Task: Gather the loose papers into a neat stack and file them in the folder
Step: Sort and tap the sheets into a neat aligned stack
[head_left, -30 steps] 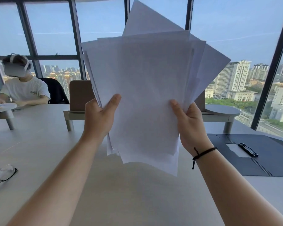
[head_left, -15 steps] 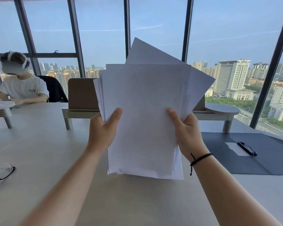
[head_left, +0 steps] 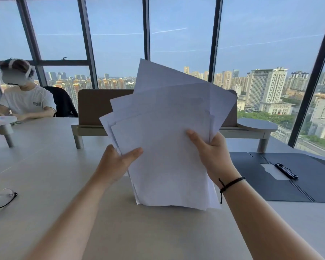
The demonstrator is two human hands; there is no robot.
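Change: papers drop lower and fan wider than half a second back, bottom edges now at the table.
Head view, left hand: loosened, thumb on the front sheet, fingers behind the left edge.
Head view, right hand: closed on the sheaf's right side, thumb across the front.
Papers: upright, uneven, skewed at the top.
Folder: open flat on the table, right of the papers, pen lying on it.

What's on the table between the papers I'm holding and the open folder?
Nothing rests there: the head view shows bare table between the papers and the folder, crossed only by the right hand and its forearm.
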